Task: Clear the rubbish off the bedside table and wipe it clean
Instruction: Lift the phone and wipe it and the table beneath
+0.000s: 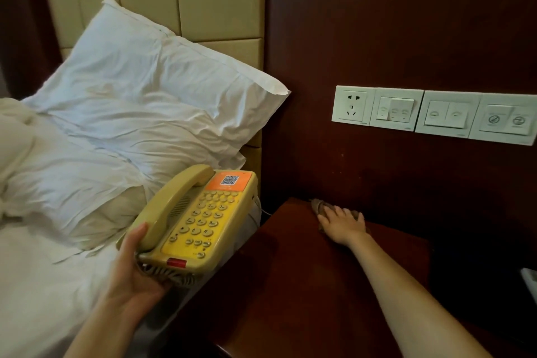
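Observation:
The dark red-brown bedside table fills the lower middle. My left hand grips a yellow desk telephone from below, holding it lifted over the gap between bed and table, its coiled cord bunched under my palm. My right hand lies flat at the table's back edge near the wall, pressing down on a brown cloth. Only a corner of the cloth shows beyond my fingers.
A bed with a white pillow and rumpled sheets lies to the left. A row of white sockets and switches sits on the dark wood wall above the table. A pale object peeks in at the right edge.

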